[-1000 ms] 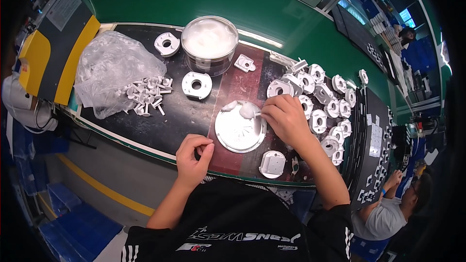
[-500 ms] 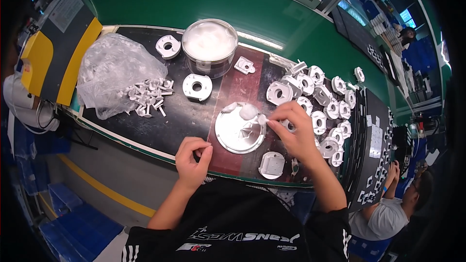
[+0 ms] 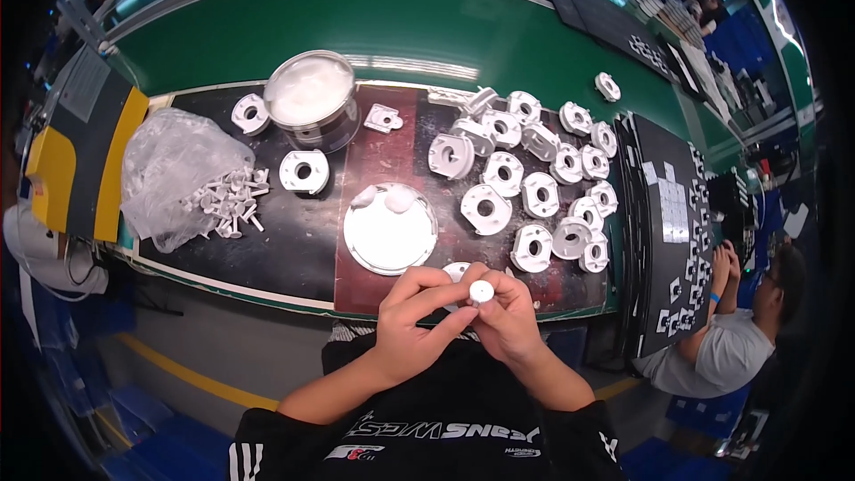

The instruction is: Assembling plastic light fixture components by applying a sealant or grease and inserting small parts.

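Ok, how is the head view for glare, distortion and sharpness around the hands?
Head view: strong fisheye bending, with the green belt curving and black corners; a glare streak on the belt behind the round lidded container; the left hand, right hand and small white cap look reasonably sharp and evenly lit.

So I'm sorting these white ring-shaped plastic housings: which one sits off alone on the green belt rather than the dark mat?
The white ring-shaped plastic housing at the far right, lying alone on the green belt beyond the cluster on the dark mat.

A factory assembly line is shown: a green conveyor belt (image 3: pixel 374 27), many identical white plastic housings (image 3: pixel 534 191) laid on a black workbench (image 3: pixel 294 249), and another seated worker (image 3: pixel 730 338) nearby.
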### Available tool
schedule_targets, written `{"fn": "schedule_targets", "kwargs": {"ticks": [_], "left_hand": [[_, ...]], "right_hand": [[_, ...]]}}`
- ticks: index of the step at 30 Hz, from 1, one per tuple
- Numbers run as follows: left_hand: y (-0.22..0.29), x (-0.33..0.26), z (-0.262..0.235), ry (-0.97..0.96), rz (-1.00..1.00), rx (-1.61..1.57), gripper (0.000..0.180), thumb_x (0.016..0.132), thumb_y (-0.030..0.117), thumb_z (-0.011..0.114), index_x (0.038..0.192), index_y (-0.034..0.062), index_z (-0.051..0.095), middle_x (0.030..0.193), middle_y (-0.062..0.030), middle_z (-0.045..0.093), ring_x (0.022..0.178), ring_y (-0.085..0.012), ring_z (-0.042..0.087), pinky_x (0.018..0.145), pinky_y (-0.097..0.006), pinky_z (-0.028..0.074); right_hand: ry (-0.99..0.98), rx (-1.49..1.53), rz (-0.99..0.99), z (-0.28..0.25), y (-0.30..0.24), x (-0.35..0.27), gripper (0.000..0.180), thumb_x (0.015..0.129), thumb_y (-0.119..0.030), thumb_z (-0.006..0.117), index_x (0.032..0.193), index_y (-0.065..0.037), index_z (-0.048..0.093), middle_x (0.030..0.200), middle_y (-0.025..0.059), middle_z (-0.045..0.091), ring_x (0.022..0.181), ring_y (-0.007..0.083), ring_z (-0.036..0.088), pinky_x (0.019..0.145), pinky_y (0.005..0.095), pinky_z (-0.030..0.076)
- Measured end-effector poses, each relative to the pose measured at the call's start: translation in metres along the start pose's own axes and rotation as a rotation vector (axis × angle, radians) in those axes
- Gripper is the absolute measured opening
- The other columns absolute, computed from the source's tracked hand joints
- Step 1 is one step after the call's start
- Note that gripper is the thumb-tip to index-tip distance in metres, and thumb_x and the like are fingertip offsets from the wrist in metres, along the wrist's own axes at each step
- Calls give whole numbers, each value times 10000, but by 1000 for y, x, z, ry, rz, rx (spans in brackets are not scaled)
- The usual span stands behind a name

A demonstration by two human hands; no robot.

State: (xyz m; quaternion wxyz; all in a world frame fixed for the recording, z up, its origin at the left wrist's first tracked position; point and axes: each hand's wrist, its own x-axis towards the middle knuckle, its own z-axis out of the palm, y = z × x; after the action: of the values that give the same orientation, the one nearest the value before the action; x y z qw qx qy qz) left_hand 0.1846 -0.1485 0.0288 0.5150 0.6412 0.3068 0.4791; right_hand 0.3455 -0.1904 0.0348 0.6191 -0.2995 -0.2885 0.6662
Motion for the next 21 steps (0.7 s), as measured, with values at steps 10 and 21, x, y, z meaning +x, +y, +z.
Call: {"fn": "schedule_targets", "kwargs": {"ticks": [10,21], "left_hand": [[-2,-12,15,-12,-159,-257,195,875,49,790,1067,26,763,1023,-41,643,824,-101,565,688,-233,454],[2,-21,-4,-178,-98,109,204,813,48,840,999,35,758,892,-80,717,739,-177,645,657,-282,524]], "right_hand": [[29,-377,-86,-21,0,-26,100,1010,-72,646,1059,13,667,1062,66,614,974,141,583,850,280,477],[-19,-386,304,-20,-52,-20,195,932,-14,737,1086,-4,618,977,27,683,890,59,646,789,206,519]]}}
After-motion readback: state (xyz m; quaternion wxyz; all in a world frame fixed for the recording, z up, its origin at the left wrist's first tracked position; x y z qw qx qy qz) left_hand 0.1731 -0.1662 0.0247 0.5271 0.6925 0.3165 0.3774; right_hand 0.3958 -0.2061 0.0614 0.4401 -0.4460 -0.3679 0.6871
